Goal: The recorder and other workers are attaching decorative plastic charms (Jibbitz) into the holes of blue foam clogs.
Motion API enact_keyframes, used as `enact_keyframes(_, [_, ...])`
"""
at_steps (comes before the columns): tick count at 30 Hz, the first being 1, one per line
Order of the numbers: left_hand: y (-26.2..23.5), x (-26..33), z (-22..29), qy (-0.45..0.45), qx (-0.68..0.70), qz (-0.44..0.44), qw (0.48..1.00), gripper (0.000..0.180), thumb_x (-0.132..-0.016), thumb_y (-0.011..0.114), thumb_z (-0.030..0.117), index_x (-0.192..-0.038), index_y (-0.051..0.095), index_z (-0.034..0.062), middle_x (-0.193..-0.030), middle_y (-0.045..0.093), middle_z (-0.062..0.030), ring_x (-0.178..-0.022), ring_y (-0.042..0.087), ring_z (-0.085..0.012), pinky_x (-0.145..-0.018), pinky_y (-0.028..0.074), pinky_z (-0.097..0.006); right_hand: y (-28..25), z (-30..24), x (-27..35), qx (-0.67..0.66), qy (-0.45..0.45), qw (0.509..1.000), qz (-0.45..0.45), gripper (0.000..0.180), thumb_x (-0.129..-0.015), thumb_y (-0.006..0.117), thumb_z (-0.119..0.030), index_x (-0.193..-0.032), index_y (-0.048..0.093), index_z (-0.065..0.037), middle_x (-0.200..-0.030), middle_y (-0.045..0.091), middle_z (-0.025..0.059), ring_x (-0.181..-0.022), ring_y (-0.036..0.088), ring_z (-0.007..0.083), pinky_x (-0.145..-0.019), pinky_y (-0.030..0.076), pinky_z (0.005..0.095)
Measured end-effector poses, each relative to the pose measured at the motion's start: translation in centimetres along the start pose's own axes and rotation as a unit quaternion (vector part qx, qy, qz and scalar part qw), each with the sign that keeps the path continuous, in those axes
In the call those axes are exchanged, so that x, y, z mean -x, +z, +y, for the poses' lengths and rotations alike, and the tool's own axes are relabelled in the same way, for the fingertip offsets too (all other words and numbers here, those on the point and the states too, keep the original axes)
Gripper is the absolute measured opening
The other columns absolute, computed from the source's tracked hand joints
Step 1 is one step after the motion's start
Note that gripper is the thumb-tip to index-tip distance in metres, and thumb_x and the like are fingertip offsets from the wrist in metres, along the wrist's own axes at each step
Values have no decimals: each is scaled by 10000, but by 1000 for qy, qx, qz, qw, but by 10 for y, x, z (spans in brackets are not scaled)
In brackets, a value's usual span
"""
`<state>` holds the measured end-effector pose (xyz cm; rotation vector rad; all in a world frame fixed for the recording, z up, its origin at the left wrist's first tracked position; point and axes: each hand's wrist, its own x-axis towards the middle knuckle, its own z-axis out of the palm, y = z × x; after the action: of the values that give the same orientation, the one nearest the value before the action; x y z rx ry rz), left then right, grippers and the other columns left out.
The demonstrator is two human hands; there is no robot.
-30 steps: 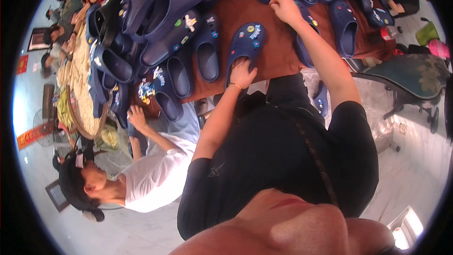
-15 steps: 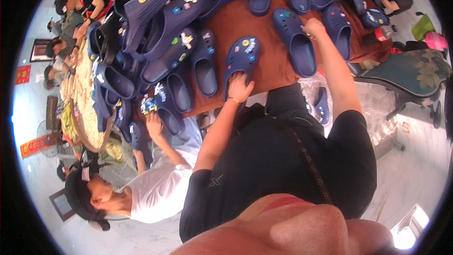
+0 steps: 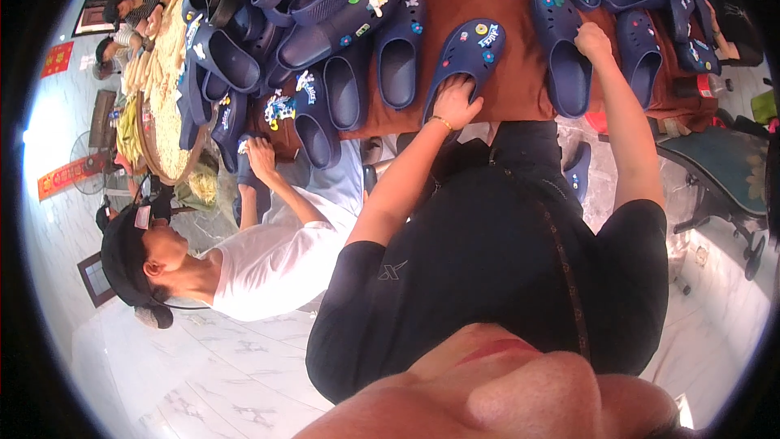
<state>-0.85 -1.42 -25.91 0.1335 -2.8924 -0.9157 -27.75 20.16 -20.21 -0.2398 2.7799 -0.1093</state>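
A navy clog (image 3: 486, 42) with colourful charms on its toe lies on the brown-covered table in front of me. The fingers of my left hand (image 3: 457, 102) reach into its foot opening, with the thumb outside; the fingertips are hidden. My right hand (image 3: 595, 42) is closed in a pinch at the right side of a second navy clog (image 3: 567, 81). That clog has a few charms on its holed upper. Whatever is between the right fingers is too small or hidden to make out. A third charmed clog (image 3: 639, 57) lies just right of that hand.
Many navy clogs (image 3: 345, 89) are heaped at the left of the brown cloth (image 3: 520, 41). Beside me on the left, a co-worker in white (image 3: 276, 264) handles a clog near a clump of charms (image 3: 280, 110). A chair (image 3: 719, 171) stands at the right.
The view has shifted, so the table sits higher and further right. Both my hands keep their places at the clogs. The co-worker's hand has moved away from the charm clump to a clog.
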Motion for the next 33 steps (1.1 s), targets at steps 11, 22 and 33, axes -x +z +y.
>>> enact_keyframes(11, [0, 0, -2, -1, -3, -18, 1000, 528, -750, 505, 380, -1077, 535, -34, -1194, 459, -254, -1130, 386, -407, -973, 269, -454, 4, 36, -22, -167, 38, 980, -99, 316, -805, 583, -266, -803, 618, 49, -738, 615, 160, -660, 611, 256, -584, 512, 369])
enact_keyframes(22, [-3, -5, 6, 17, -23, -20, 999, 443, -725, 525, 311, -1034, 548, -5, -1123, 506, -193, -1098, 412, -370, -949, 292, -461, 23, 57, -23, -291, -6, 954, -67, 217, -758, 464, -144, -639, 566, 7, -639, 558, 95, -537, 545, 181, -448, 443, 317])
enact_keyframes(33, [-3, -4, 4, 8, -16, -17, 1000, 460, -740, 519, 343, -996, 549, -38, -1104, 505, -240, -1066, 416, -421, -928, 297, -469, -11, 13, -14, -97, 38, 995, 4, 318, -771, 540, -216, -1027, 600, -35, -1052, 594, 160, -980, 572, 299, -799, 448, 414])
